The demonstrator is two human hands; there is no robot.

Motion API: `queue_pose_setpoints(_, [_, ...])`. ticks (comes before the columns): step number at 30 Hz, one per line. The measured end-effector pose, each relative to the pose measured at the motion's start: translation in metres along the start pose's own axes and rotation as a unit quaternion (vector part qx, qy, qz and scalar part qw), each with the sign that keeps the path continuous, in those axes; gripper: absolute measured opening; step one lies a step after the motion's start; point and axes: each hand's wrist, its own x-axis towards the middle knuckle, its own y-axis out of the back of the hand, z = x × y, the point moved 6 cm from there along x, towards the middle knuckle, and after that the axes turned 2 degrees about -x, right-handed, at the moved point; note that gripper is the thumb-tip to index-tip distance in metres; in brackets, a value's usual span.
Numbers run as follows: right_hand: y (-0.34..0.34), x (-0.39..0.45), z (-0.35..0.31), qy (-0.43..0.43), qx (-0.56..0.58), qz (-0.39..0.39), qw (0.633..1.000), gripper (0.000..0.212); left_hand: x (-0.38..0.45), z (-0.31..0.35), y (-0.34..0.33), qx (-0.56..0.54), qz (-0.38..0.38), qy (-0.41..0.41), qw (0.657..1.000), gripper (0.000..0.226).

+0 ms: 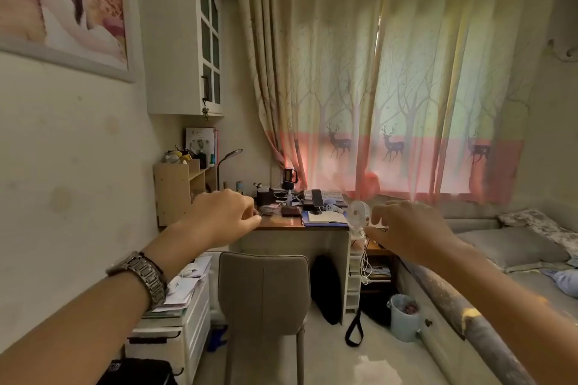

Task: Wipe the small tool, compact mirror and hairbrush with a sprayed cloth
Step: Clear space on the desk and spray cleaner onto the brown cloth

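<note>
Both hands reached forward, left hand [223, 217] loosely curled, right hand [406, 228] with fingers [377, 212] spread, both empty; the cluttered table [281, 223] lay beyond, nearer the left.

**Surfaces as I see them**

My wristwatch [142, 275] has a brushed metal link band. The desk [281, 223] top is glossy brown wood — it reflects light. The chair [264, 284] is matt grey fabric; the curtains [391, 87] thin printed cloth.

Backlit deer-print curtains [391, 81] behind a cluttered wooden desk [281, 223], grey chair [264, 287] before it.
</note>
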Motion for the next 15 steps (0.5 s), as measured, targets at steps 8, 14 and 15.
queue_pose_setpoints(8, [-0.063,0.090,-0.003,-0.015,0.003,-0.001,1.000,0.030,0.084,-0.054,-0.060,0.010,-0.005,-0.018,1.000,0.031])
queue_pose_setpoints(14, [-0.104,0.185,0.002,-0.056,0.007,-0.008,0.998,0.032,0.185,-0.102,-0.097,0.026,-0.027,-0.052,0.998,0.032])
queue_pose_setpoints(15, [-0.110,0.200,0.003,-0.064,0.011,-0.008,0.998,0.032,0.202,-0.110,-0.100,0.026,-0.022,-0.056,0.998,0.032])
